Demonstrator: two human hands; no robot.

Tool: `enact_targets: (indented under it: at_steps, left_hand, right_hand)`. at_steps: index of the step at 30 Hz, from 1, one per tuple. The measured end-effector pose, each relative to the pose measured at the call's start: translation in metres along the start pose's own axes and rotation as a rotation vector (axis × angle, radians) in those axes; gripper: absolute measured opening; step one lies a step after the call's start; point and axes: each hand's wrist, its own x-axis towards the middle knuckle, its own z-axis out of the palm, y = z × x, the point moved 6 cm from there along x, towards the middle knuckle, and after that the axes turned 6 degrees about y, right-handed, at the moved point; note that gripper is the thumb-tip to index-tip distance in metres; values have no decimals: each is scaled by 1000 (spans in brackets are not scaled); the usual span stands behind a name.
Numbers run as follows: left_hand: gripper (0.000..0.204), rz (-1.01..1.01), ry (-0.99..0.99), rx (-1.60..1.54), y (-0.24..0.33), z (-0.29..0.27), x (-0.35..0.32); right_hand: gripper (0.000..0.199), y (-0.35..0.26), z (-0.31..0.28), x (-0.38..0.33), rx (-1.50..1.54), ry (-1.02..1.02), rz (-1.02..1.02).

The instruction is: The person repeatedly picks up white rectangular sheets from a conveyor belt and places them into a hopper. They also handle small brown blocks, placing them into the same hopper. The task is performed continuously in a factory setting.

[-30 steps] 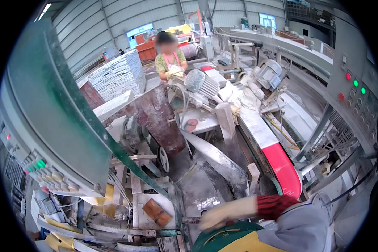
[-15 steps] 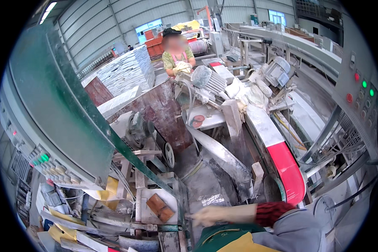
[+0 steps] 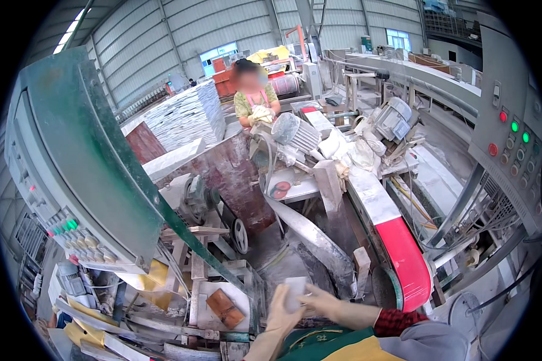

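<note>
Joined now by the left hand (image 3: pixel 279 311), which was out of sight half a second ago, the right hand (image 3: pixel 325 302) has moved from its lone reach at lower center to a small pale block (image 3: pixel 295 293) that was not visible before. Seen from the head camera, the pale block is raised at the bottom center of the scene, just in front of the worker's green and yellow garment (image 3: pixel 349 348). The left hand is closed around its left side and lower part, while the right hand, emerging from a red-and-black checked cuff (image 3: pixel 397 323), brings its fingers to the right edge; whether they pinch it or only touch cannot be told. Just left of the hands, a brown rectangular piece (image 3: pixel 225 308) lies at an angle on a white slab (image 3: pixel 206 290). Beyond them, a dusty gray belt (image 3: pixel 316 237) slants down toward the center, and a red-ended machine cover (image 3: pixel 406 262) runs along its right. A control cabinet (image 3: pixel 96 168) with lit green buttons looms at left, facing a gray button panel (image 3: pixel 515 114) at right. Across the machinery, a co-worker (image 3: pixel 253 99) in pink straps stands behind a ribbed motor (image 3: pixel 295 132), near a tall stack of slabs (image 3: pixel 186 111).
</note>
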Motion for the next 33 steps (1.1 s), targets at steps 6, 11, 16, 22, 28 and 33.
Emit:
enact_targets:
  at_steps: [6,11,16,22,28,33]
  left_hand:
    - [73,116,-499,-101,60,53,13]
    - [61,-290,-613,-294,-28,84,-19]
    - [63,-805,-429,-403,-74,43,-55]
    - [56,-1206,-31,-477,-104,-12,-109]
    - [50,-1092,6,-397,-109,-20,-135]
    - [44,-1020,-70,-507,-158,-15,-125]
  right_hand:
    - [56,-38,-91,26,29,173,-708]
    - [82,-53,-252,54,57,874,-794]
    - [79,-61,-368,86,324,1119,-685]
    - [73,-44,-422,149,440,1181,-895]
    - [91,-82,-361,130,-1,1386,-337]
    - [88,-73,-398,143,450,1271,-812]
